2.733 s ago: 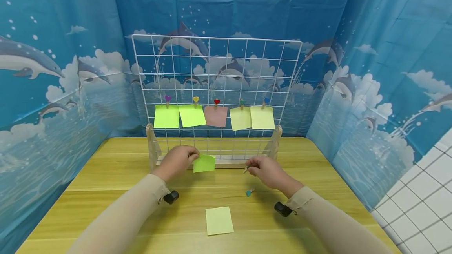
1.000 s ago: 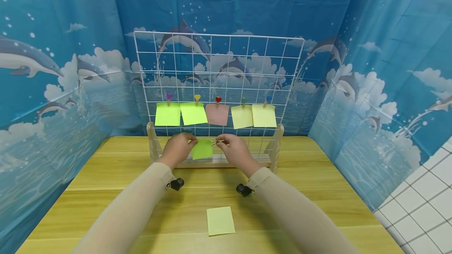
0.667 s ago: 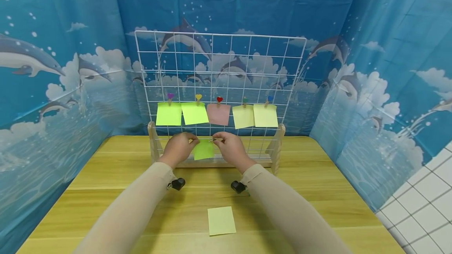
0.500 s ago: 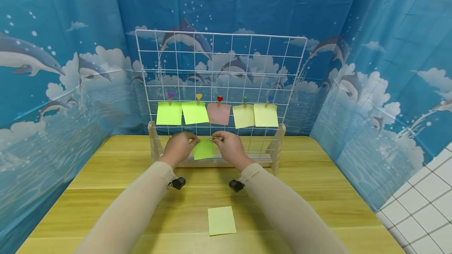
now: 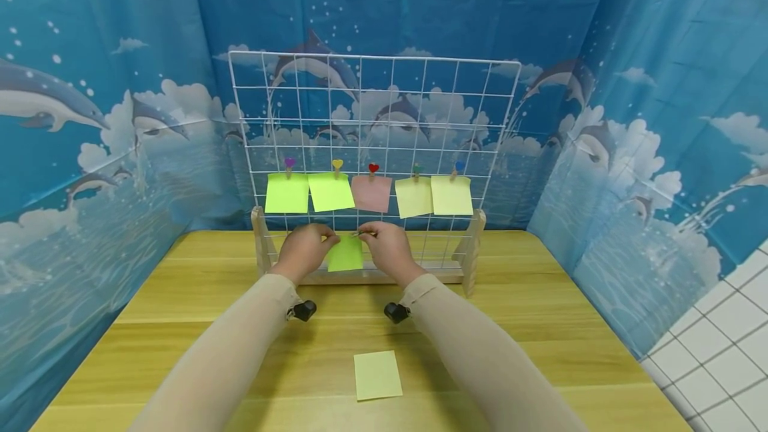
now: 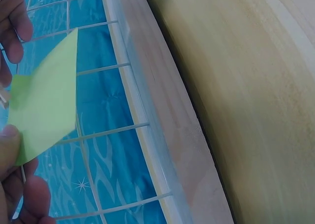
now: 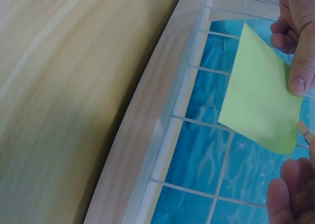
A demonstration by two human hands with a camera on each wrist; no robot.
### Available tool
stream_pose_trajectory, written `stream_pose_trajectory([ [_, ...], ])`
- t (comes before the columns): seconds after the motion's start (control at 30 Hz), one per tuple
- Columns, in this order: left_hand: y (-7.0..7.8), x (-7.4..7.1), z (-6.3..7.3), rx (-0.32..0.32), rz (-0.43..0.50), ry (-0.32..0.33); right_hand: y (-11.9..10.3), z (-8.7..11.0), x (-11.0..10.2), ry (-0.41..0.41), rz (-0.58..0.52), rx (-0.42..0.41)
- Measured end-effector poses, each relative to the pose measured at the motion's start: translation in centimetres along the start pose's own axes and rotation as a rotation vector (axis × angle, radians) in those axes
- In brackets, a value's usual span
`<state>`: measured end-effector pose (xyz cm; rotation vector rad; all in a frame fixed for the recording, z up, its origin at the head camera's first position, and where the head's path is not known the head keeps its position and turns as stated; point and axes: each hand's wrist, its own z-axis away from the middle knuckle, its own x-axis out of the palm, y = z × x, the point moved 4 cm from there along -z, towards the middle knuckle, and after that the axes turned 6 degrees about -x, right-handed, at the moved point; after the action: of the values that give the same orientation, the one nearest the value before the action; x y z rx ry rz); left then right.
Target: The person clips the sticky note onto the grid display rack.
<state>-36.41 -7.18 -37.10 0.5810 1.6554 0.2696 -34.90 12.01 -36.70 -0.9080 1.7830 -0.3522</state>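
Note:
My left hand point(image 5: 303, 251) pinches a green sticky note point(image 5: 345, 255) at its upper left corner and holds it against the lower part of the white wire grid point(image 5: 393, 122). In the right wrist view the left thumb point(image 7: 298, 81) lies flat on the paper. With thumb and fingers, my right hand point(image 5: 389, 249) pinches a small wooden clothespin point(image 7: 304, 131), whose tip is right at the note's top edge. In the left wrist view the note point(image 6: 47, 103) bends slightly outward in front of the wires. The clothespin's far end is hidden by the right fingers.
Several notes hang in a row above, among them a pink note point(image 5: 371, 194), under heart clothespins such as a red one point(image 5: 373, 169). Wooden feet point(image 5: 262, 245) hold the grid. A pale yellow note point(image 5: 378, 376) lies on the wooden table point(image 5: 198, 285). A dolphin curtain point(image 5: 450, 5) surrounds it.
The left hand has raised the green note to the grid. The right hand has moved left and up with its clothespin to the note's top edge, its forearm now covering the teal clothespin's spot.

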Motion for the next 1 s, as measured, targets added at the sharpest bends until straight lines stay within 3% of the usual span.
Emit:
stream_pose_trajectory([
  [0.67,0.01,0.36,0.26,0.031,-0.013,0.05,0.12,-0.5,0.76,-0.019,0.051,-0.026],
  [1.0,0.06,0.47,0.2,0.036,0.041,0.062,0.14,-0.56,0.82,-0.022,0.061,-0.019],
])
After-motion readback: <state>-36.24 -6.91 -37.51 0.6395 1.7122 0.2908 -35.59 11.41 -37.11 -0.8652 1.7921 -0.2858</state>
